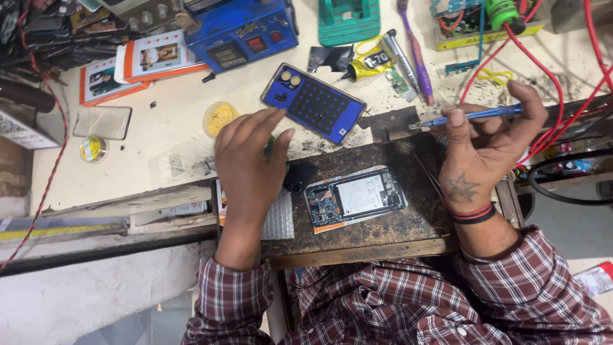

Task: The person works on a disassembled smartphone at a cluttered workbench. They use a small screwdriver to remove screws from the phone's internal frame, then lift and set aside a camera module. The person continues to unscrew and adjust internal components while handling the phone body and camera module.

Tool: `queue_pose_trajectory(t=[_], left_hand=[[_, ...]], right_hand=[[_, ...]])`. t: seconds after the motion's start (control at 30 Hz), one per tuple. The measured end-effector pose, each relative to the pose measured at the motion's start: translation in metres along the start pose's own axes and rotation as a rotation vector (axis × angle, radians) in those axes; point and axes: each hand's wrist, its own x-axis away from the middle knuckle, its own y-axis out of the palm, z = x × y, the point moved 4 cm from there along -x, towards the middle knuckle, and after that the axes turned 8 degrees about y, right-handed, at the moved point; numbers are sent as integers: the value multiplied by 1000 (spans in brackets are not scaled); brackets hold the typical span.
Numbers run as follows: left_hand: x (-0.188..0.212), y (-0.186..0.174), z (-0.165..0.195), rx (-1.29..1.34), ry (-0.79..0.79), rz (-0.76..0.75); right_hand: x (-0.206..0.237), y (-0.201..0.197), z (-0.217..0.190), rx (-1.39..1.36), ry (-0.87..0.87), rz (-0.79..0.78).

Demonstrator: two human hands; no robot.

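The right hand [485, 150] has its grip closed on a blue screwdriver [469, 117], right of the opened phone [354, 199] on the tabletop [179, 112], while the left hand [249, 163] hovers open beside it.

A slim screwdriver [472, 115] with a blue, faintly shiny metal-looking shaft is pinched in the right hand [488, 150]. The opened phone [354, 199], its battery faced in pale matt film, is laid on a dark wooden board [408, 220], scuffed and rough. Beside the left hand [249, 167], a silvery bubble-textured pad [279, 220] is seen. The table [179, 118] is surfaced in a cream laminate, stained and gritty near the board's far edge. A glossy blue plastic back cover [314, 102] is set there. The sleeves [511, 287] are of soft checked cloth.
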Motion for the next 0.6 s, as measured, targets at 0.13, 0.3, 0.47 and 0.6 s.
queue_pose_trajectory(t=[0.13, 0.3, 0.47, 0.6], left_hand=[[29, -19, -18, -12, -131, 9], [70, -16, -21, 85, -193, 53], [102, 17, -15, 166, -178, -88], [111, 35, -21, 76, -176, -168]], right_hand=[[2, -3, 3, 58, -1, -31], [3, -7, 6, 130, -52, -70], [3, -11, 11, 180, -86, -107], [4, -11, 15, 185, -87, -114]])
